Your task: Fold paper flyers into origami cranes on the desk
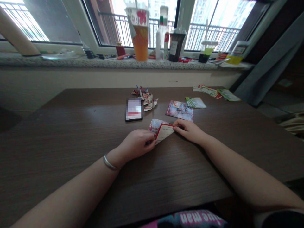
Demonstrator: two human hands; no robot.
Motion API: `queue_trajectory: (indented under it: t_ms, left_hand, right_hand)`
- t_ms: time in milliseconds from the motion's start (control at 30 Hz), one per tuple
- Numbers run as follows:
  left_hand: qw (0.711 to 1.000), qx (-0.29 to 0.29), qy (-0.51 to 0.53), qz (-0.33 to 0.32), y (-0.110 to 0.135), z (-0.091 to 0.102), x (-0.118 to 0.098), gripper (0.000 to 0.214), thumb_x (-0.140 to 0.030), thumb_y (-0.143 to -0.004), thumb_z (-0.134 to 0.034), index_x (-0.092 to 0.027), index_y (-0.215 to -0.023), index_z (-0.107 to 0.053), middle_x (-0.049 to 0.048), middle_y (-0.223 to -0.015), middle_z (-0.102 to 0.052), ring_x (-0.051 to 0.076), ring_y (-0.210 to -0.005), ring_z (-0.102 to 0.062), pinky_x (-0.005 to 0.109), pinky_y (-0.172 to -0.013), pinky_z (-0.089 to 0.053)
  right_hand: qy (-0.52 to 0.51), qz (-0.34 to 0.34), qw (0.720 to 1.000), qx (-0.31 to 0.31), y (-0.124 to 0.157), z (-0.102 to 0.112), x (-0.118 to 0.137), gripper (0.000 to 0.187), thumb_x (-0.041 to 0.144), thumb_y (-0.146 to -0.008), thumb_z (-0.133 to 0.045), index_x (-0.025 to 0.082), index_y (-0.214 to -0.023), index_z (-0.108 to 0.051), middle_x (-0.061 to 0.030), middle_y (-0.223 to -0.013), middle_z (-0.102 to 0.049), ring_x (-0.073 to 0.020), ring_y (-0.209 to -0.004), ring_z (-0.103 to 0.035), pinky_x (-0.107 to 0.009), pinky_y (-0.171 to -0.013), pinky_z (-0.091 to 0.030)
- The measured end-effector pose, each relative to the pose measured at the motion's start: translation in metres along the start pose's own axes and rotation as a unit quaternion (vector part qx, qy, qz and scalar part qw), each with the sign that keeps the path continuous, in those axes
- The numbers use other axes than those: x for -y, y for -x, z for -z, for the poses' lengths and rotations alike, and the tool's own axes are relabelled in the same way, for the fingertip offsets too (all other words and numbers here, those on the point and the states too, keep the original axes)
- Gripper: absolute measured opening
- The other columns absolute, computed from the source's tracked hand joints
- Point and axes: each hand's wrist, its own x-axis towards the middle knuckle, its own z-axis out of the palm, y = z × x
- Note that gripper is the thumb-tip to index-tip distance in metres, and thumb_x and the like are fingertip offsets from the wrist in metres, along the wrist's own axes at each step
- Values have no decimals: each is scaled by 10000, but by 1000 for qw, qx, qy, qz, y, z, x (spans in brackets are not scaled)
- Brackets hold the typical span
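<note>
A partly folded sheet of printed paper (164,131) is held between my two hands, just above the dark wooden table (78,139). One corner is turned over, showing a pale back with a red edge; the rest is patterned blue and red. My left hand (140,142), with a silver bangle at the wrist, pinches its lower left corner. At the right corner, the thumb and fingers of my right hand (187,129) grip the paper. Past the hands lie a phone (134,109) and a cluster of folded paper figures (148,100).
Right of the figures lie a patterned printed sheet (180,110) and a stack of green paper slips (196,102). More printed slips (209,91) rest near the far right edge. On the window sill (102,63) stand a large orange drink cup (140,38), bottles and other cups.
</note>
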Motion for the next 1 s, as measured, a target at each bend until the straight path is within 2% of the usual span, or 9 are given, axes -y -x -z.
queue_trajectory:
  t_ms: [100,167,300,400,467,567,733,867,1000]
  left_hand:
    - [1000,-4,-10,7,0,2,-6,195,-256,-889,-473,-188,-760,-603,24,-761,-658,149,-699,-602,253,-643,-461]
    - [1000,-4,12,25,0,5,-8,175,-273,-900,-470,-189,-845,-613,33,-832,-667,157,-746,-615,258,-671,-480]
    - [998,-2,38,46,-2,6,-2,281,-300,-962,-381,-192,-1098,-602,65,-1086,-665,194,-988,-618,336,-873,-499]
    - [999,5,-6,51,0,1,8,327,-322,-953,-431,-193,-1211,-585,68,-1340,-565,275,-1296,-436,462,-1071,-374]
    - [998,25,-30,46,2,-2,13,345,-315,-921,-498,-227,-1243,-586,39,-1407,-516,309,-1382,-312,514,-1107,-318]
    - [998,35,-32,41,4,-5,17,357,-308,-914,-513,-251,-1259,-586,25,-1415,-511,299,-1389,-307,512,-1106,-323]
    - [998,34,-25,35,2,-2,13,329,-313,-918,-507,-256,-1226,-609,36,-1329,-590,287,-1300,-441,527,-1076,-344]
    - [998,31,-18,49,-1,2,10,294,-268,-909,-508,-235,-1170,-638,63,-1221,-657,274,-1237,-513,539,-1059,-353]
    - [999,10,-17,27,-2,2,10,244,-235,-906,-497,-236,-1052,-692,50,-1142,-689,249,-1131,-583,499,-1019,-397]
  right_hand:
    - [-34,9,999,14,0,-1,-1,124,273,-892,-508,188,-873,-596,-32,-857,-660,-167,-785,-591,-296,-732,-466]
    - [-52,15,998,28,0,-1,-4,119,274,-893,-511,191,-888,-598,-42,-919,-671,-173,-830,-603,-311,-770,-475]
    - [-75,29,995,57,2,2,-6,114,275,-895,-519,191,-881,-594,-51,-982,-679,-183,-913,-614,-336,-833,-478]
    - [-96,37,991,90,3,7,-5,109,272,-896,-526,191,-860,-590,-54,-1018,-682,-187,-980,-614,-345,-873,-475]
    - [-109,36,987,113,4,10,-4,113,276,-897,-530,189,-854,-587,-62,-1054,-680,-191,-1016,-609,-350,-888,-476]
    - [-110,29,985,133,5,15,-4,136,299,-900,-532,189,-846,-593,-63,-1042,-684,-195,-1006,-613,-356,-880,-483]
    - [-97,16,985,143,6,18,-6,153,323,-889,-545,193,-851,-616,-45,-958,-696,-184,-916,-627,-337,-834,-493]
    - [-98,6,983,152,5,18,-6,138,299,-886,-538,185,-860,-611,-38,-938,-685,-169,-871,-614,-321,-803,-489]
    - [-81,-6,987,141,3,14,-5,146,308,-885,-538,178,-861,-600,-18,-829,-644,-144,-753,-577,-279,-702,-471]
